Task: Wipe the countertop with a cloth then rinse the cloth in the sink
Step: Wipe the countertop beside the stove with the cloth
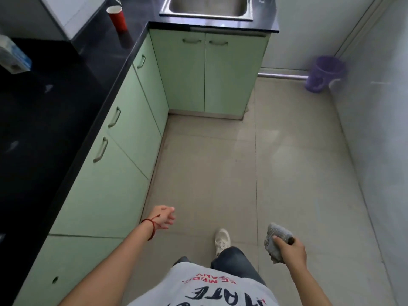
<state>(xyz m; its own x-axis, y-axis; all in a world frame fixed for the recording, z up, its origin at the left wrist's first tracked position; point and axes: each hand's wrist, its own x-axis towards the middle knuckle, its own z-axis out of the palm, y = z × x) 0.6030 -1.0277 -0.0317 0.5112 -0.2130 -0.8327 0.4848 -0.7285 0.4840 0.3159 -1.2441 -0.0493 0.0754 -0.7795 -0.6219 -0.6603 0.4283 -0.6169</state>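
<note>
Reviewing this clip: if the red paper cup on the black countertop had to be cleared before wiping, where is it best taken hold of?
Grip the red paper cup around its side wall at mid-height, coming from the aisle side. It stands upright and alone near the edge of the black countertop, so fingers can wrap it freely. The empty left hand suits best; the right hand holds the grey cloth.

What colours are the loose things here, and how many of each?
Red: 1, the paper cup
Purple: 1, the bucket
Grey: 1, the cloth in the right hand
Blue and white: 1, the packet
Total: 4
</note>
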